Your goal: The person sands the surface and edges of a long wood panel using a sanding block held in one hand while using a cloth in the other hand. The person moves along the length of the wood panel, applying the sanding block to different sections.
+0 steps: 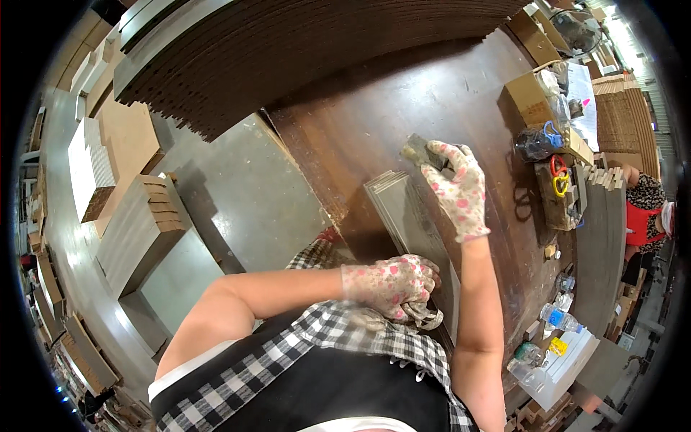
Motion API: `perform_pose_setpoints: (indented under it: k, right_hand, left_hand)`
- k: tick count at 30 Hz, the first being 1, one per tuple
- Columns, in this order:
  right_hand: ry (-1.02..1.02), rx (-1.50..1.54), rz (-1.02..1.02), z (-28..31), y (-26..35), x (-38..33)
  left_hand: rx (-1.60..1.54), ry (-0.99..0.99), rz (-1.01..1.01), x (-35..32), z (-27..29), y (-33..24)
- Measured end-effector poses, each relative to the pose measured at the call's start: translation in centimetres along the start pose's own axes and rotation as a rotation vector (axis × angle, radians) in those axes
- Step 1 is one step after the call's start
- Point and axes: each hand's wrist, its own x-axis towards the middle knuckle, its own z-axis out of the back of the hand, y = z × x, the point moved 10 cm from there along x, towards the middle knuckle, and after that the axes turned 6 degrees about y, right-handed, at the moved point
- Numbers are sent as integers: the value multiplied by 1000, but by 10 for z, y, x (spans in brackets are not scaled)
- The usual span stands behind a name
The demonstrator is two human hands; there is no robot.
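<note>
Both of my hands wear pale gloves with pink and red spots. My right hand (457,189) is raised over the brown table, its fingers closed on a worn grey-green block (416,150) that looks like a sponge. Below and left of it lies a stack of narrow grey boards (407,209), its long side running toward my body. My left hand (397,288) rests at the near part of that stack with curled fingers. Crumpled greyish material (425,315) shows under those fingers; I cannot tell whether it is a rag or part of the glove.
A tall stack of brown sheets (309,65) covers the table's far side. At right are a carton (531,97), a box with red and yellow scissors (558,209), bottles (560,317) and a long grey board stack (604,223). Another person (644,216) stands beyond. Board piles (137,230) stand left.
</note>
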Motion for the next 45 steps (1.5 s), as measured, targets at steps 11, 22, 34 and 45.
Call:
perform_pose_setpoints:
  k: [11, 22, 34, 45]
  right_hand:
    - [101, -362, 184, -9, 37, 2]
    - [-29, 146, -98, 21, -37, -127]
    - [-308, -38, -218, 35, -14, -160]
    - [-487, -361, -883, 93, -80, -367]
  left_hand:
    - [-9, -10, -3, -1, 2, -3]
    - [131, -6, -56, -3, -6, 2]
    - [239, 237, 7, -9, -27, 17]
    - [108, 231, -116, 7, -12, -5]
